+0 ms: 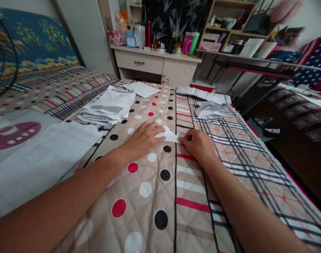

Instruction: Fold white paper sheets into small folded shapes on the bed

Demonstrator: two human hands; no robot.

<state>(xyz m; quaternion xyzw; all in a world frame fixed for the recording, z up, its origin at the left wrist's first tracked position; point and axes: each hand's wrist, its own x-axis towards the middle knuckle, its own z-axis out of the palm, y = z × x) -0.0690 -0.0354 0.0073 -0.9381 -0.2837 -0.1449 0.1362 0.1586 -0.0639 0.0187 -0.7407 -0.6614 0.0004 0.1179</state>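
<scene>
A small folded white paper (170, 135), pointed toward the right, lies on the patterned quilt (152, 196). My left hand (147, 135) rests over its left part, thumb and fingers holding it down on the bed. At the right-hand tip of the paper, my right hand (198, 140) is closed, with thumb and forefinger pinching the corner. Some of the paper is hidden under my left fingers. Beyond my left hand sits a stack of white and grey paper sheets (110, 105). Past my right hand lies a pile of folded paper pieces (209, 109).
A long row of folded white paper (202, 94) lies at the bed's far edge, and a loose sheet (141, 89) is left of it. Printed sheets (62, 147) cover the near left. Behind the bed stands a dresser (139, 61); a metal-legged table (255, 65) is at right.
</scene>
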